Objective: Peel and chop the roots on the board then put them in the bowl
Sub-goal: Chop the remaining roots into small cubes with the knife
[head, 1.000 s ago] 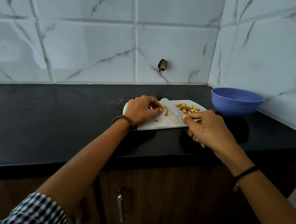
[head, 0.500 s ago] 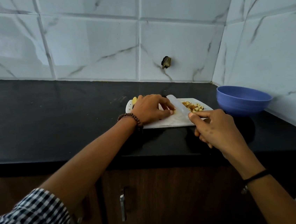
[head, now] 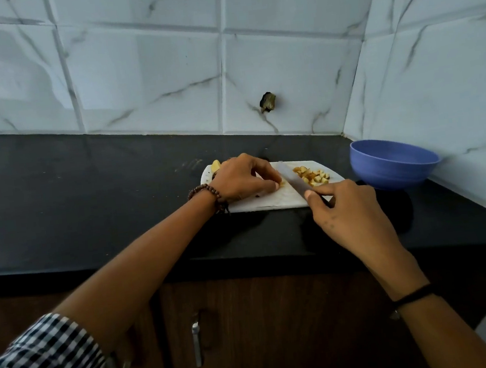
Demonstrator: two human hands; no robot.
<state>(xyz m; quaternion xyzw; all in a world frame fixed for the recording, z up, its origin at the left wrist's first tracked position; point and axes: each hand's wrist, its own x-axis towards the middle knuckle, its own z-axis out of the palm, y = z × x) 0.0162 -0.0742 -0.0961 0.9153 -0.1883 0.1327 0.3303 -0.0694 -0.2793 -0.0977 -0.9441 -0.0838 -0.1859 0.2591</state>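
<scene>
Here curled left hand (head: 241,178) pinches root (head: 278,184) beside knife (head: 294,180)

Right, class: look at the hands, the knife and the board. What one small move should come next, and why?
Probably press the knife down for the next slice. The left hand pinches a small root piece on the board, the blade lies right beside it, and the right hand holds the handle. Cut pieces lie beyond the blade.
</scene>
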